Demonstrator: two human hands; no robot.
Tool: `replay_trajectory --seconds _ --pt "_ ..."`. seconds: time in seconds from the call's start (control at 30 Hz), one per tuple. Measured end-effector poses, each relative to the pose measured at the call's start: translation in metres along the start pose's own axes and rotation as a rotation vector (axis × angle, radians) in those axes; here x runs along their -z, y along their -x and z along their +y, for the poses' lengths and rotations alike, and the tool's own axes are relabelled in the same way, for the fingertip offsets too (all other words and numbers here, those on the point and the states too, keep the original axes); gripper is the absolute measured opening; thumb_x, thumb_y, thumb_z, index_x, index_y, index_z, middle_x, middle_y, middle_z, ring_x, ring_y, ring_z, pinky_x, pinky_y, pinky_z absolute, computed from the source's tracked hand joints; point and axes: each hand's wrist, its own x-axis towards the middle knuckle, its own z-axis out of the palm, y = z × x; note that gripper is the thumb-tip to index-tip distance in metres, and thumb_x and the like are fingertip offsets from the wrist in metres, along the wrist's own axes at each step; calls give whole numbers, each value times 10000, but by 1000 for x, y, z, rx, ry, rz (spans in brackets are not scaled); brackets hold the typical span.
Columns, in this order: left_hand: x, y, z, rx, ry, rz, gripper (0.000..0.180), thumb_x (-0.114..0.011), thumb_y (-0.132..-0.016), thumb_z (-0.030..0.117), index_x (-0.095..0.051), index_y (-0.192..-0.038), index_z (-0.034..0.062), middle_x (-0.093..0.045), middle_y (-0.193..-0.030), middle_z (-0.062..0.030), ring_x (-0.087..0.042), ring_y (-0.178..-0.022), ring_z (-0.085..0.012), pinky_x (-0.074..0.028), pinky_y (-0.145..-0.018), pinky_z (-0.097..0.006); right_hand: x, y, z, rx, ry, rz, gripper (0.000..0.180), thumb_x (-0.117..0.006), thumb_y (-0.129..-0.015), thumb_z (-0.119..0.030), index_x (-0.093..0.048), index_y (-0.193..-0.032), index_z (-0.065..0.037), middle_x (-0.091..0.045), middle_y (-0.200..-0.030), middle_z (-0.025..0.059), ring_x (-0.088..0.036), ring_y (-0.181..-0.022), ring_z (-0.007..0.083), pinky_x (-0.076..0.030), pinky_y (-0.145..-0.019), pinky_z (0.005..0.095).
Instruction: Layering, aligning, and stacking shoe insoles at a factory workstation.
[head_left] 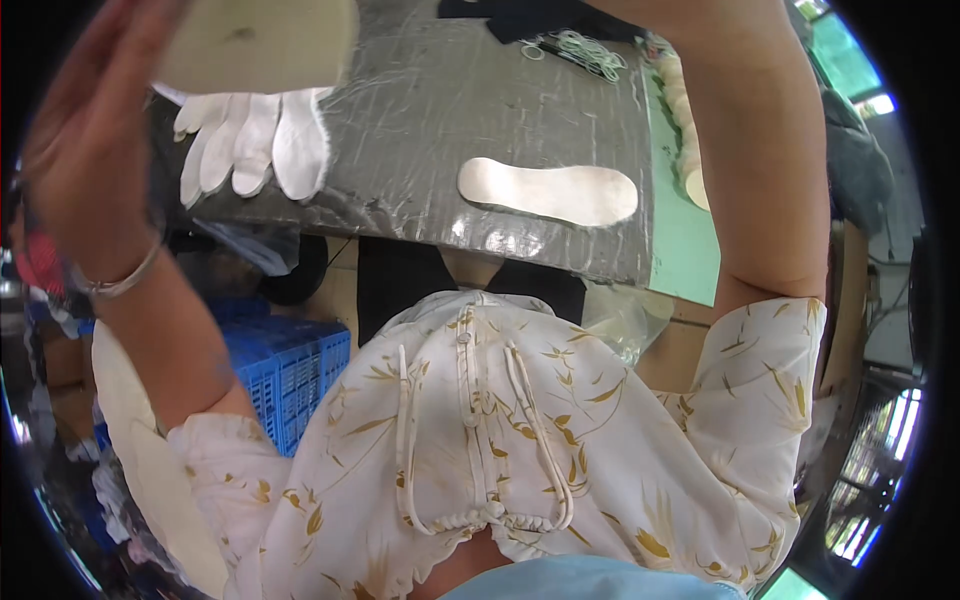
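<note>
Left hand [85,150]: raised close to the camera at upper left, fingers closed on the edge of a pale cream insole piece [260,40]; a thin bangle [125,280] sits on the wrist.
Right hand: out of view; the right forearm [750,150] runs up past the top edge, so its grip cannot be told.
Held piece: in the air above the left end of the desk [420,110], not yet laid down.
Already on desk: one white insole [548,190] lies flat, alone, near the front edge on the grey foil-like cover.
Nearby: white gloves [255,145] on the left end; a bunch of pale elastic loops [580,50] at the back; a stack of cream pieces [685,130] along the right edge.
Below desk: blue plastic crate [290,375] to the left.
Progress (judged): one insole set out, one in hand, the stack seemingly still to go.
</note>
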Motion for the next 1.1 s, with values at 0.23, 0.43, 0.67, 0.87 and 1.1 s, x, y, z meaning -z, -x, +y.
replay_trajectory --seconds 0.23,0.43,0.67,0.87,1.1 --pt "-153 6 -96 -180 57 -163 166 -673 -832 -77 -685 -986 -17 -567 -1009 -73 -582 -927 -142 -479 -821 -233 36 35 28 -121 81 -337 190 -731 -766 -125 -666 -854 31 -655 -703 131 -651 -640 204 -517 -610 292" --pt "-174 6 -120 -211 162 -244 191 -671 -848 -55 -686 -1031 -3 -568 -1064 -80 -565 -944 -136 -455 -816 -231 35 51 52 -243 -27 -312 155 -701 -796 -89 -674 -880 39 -682 -743 151 -682 -682 195 -537 -632 294" --pt "-147 25 -164 65 335 -259 736 -640 -899 461 -380 -1431 25 -539 -1328 -117 -537 -1181 -226 -412 -1010 -335 28 58 75 -347 -356 -195 141 -659 -845 -9 -635 -963 63 -696 -842 128 -674 -757 141 -549 -669 258" --pt "-134 127 -205 898 846 -253 579 -670 -912 326 -443 -1348 20 -600 -1198 -99 -609 -1037 -189 -504 -884 -327 64 88 83 -535 -403 -11 176 -620 -901 -40 -616 -1051 53 -658 -907 82 -611 -814 103 -485 -721 217" --pt "-141 167 -209 1131 1198 -111 268 -603 -941 125 -582 -1196 43 -661 -1057 -55 -646 -917 -137 -537 -845 -310 78 185 120 -850 -595 214 239 -614 -918 -59 -571 -1138 24 -641 -969 51 -622 -839 113 -512 -754 253"
